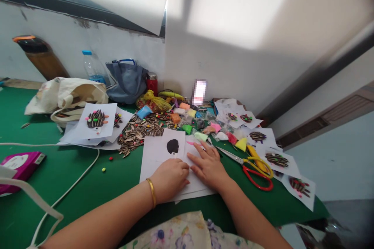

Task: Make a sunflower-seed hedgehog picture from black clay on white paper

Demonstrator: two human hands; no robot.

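Note:
My left hand (171,179), with a gold bangle at its wrist, rests on white paper sheets (150,163). Its fingers are curled together, and whatever may be in them is hidden. My right hand (209,165) lies palm down on the same sheets, fingers spread. Beside its fingertips is a thin pink strip (191,143), seemingly modelling clay. Just beyond my left hand, a card (178,136) carries a dark, rounded clay shape (172,146) with a small white part at its lower edge.
Sunflower seeds (140,130) are heaped behind the paper, beside bagged coloured clay (201,136). Scissors (245,161) lie at right, near finished seed pictures (277,159). More pictures (96,120) are stacked at left. A white cable (78,181) crosses the green table (117,183).

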